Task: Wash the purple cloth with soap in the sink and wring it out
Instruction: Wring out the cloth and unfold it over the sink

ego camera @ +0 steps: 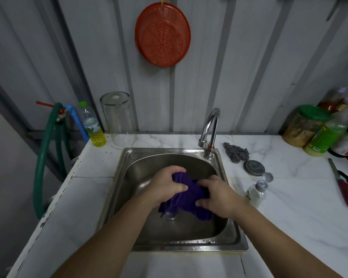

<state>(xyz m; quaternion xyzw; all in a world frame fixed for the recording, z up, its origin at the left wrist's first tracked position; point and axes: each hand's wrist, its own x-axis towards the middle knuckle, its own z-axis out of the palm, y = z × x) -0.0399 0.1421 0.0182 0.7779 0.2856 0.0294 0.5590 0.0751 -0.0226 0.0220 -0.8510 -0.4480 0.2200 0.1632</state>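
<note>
Over a steel sink (225, 240), a left hand (165, 187) and right hand (219, 197) clench a bunched purple cloth (186, 199), apparently scrubbing; wringing next needs opposing twists. The faucet (210, 129) appears dry.

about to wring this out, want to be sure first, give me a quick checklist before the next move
1. Both hands on cloth: ok, left hand and right hand grip the purple cloth.
2. Cloth over the sink: ok.
3. Tap off: ok, no stream visible.
4. Soap worked in: cannot tell, no lather visible.
5. Small bottle clear of the right arm: not ok, uncapped, close to the sink rim.
</note>
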